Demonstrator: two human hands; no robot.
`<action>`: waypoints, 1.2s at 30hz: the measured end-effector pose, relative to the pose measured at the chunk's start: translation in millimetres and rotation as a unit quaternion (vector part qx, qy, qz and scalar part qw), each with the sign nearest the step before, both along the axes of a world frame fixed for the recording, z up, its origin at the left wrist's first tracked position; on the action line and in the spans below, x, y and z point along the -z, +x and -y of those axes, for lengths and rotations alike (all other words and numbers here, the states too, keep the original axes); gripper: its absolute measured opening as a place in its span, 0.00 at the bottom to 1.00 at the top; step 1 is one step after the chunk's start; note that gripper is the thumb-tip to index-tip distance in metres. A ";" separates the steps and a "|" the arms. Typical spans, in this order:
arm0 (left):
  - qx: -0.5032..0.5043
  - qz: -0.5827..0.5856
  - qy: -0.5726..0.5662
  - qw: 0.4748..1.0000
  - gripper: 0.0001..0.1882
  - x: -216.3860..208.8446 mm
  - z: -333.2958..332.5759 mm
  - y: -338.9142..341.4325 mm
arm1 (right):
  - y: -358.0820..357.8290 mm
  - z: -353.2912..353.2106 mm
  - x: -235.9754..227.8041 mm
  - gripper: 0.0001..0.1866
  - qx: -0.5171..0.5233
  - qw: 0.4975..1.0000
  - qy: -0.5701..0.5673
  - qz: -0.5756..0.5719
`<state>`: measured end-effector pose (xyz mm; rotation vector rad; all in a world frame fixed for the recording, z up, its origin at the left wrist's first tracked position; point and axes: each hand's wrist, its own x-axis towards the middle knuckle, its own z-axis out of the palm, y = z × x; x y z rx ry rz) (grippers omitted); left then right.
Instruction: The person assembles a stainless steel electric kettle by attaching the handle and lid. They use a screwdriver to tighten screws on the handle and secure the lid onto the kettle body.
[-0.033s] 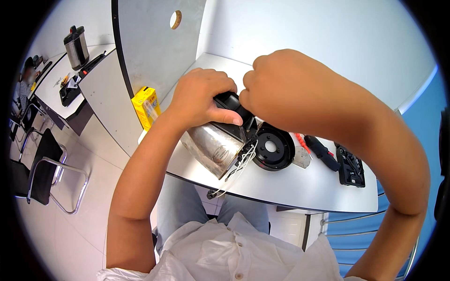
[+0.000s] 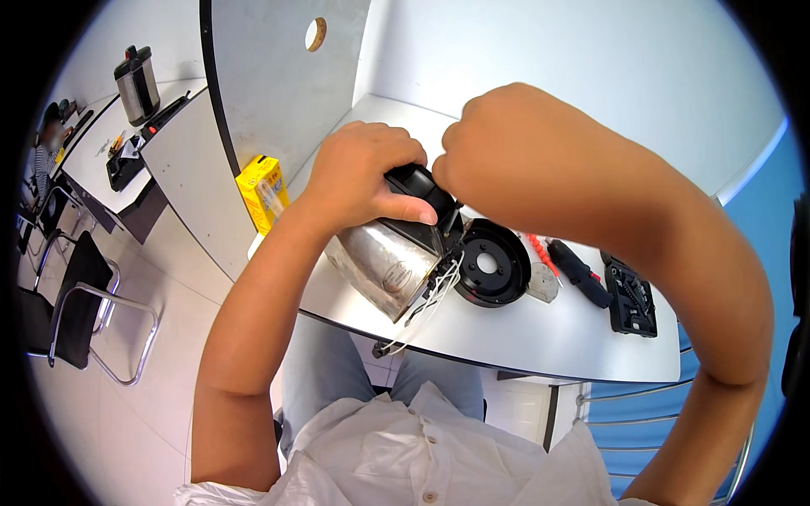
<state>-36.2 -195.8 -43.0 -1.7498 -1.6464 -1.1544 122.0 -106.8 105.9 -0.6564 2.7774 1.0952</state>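
Observation:
A dented steel electric thermos pot (image 2: 386, 268) lies on its side on the white table. White wires (image 2: 436, 297) trail from its open end. My left hand (image 2: 364, 173) is wrapped over the pot's black plastic side part (image 2: 417, 184), thumb pressed along it. My right hand (image 2: 506, 152) is closed in a fist against the far right of that black part. Its fingers face away from me, so whatever they hold is hidden. Right of the pot lies a round black plastic base (image 2: 494, 263) with a hole in its middle.
Right of the base lie a small clear piece (image 2: 542, 283), a red-shafted tool (image 2: 542, 253), a black power screwdriver (image 2: 580, 271) and a black bit case (image 2: 631, 297). A yellow box (image 2: 263, 192) stands by the grey partition (image 2: 283, 93). Another steel pot (image 2: 137, 88) is on the neighbouring table.
My right hand has turned and shifted slightly upward, uncovering a little more of the black part. My left hand and the pot stay where they were.

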 end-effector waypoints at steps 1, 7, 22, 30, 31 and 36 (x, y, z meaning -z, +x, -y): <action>-0.001 -0.002 -0.002 1.000 0.36 -0.4 -1.1 0.4 | 0.1 -1.2 -2.7 0.07 0.001 1.000 -0.015 -0.001; -0.019 -0.002 -0.032 0.999 0.35 -5.0 4.1 2.7 | 4.1 2.0 -2.5 0.05 -0.010 0.996 -0.077 -0.044; -0.038 0.033 -0.011 0.999 0.28 -4.1 9.3 10.1 | 7.8 -2.5 15.1 0.10 -0.168 0.975 0.133 -0.066; -0.004 -0.021 0.018 1.000 0.33 3.1 12.6 3.1 | 10.1 18.4 -13.4 0.15 -0.099 0.991 0.079 -0.035; -0.007 -0.021 0.024 0.999 0.33 3.2 12.8 3.0 | 9.7 21.2 -14.3 0.15 -0.096 0.993 0.054 -0.051; -0.011 -0.017 0.037 0.999 0.33 3.3 11.7 3.3 | 12.9 19.7 -16.4 0.17 -0.058 0.992 0.108 -0.013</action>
